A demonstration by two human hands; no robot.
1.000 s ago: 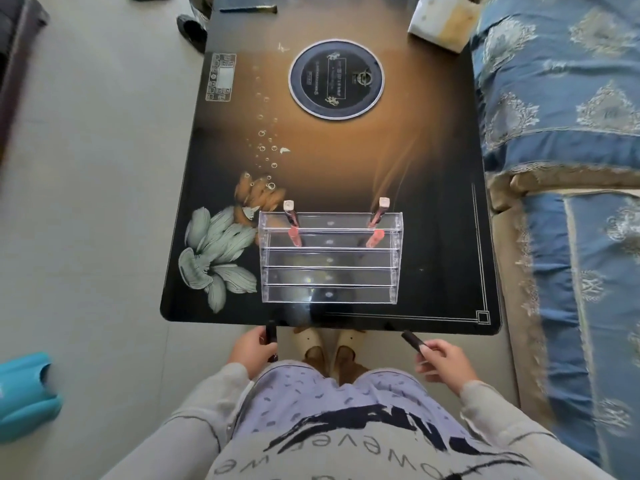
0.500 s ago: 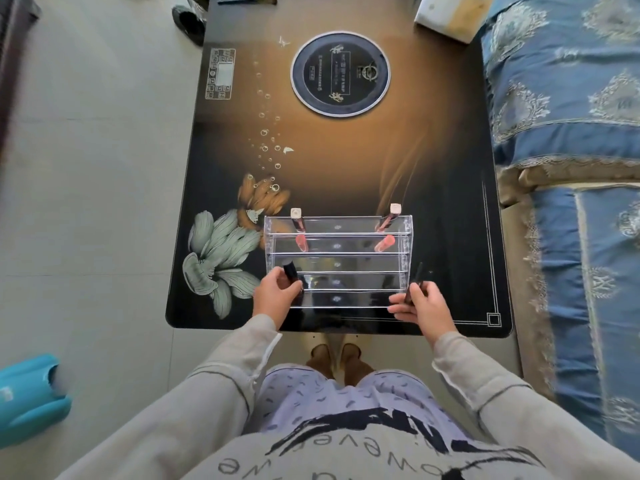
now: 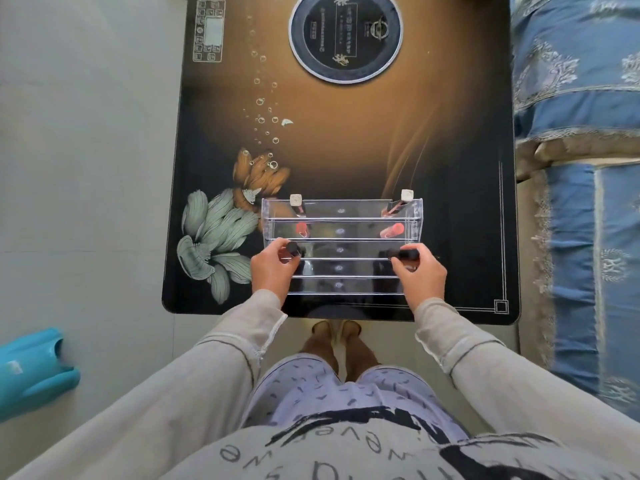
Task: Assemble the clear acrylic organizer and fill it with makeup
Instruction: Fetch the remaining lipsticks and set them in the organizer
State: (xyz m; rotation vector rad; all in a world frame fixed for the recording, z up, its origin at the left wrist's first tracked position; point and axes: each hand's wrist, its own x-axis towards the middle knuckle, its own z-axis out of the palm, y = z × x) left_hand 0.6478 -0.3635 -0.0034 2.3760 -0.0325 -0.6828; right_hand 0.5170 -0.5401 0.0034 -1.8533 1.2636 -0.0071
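Acrylic organizer (image 3: 341,239), long axis left-right; left grip (image 3: 272,268) round black tube (image 3: 293,248); right grip (image 3: 420,276) round second tube (image 3: 403,253)

Four makeup tubes (image 3: 302,229), one organizer (image 3: 341,220)

The organizer (image 3: 341,211) at the table's (image 3: 346,150) near edge
At its rear-row ends were stood left gloss (image 3: 298,206) and right gloss (image 3: 401,201); at middle-row ends were held left stick (image 3: 294,248) and right stick (image 3: 403,253).

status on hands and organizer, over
Left hand grips left black tube, right hand grips right black tube, both at organizer mid rows. Two pink tubes at rear. Path clear.
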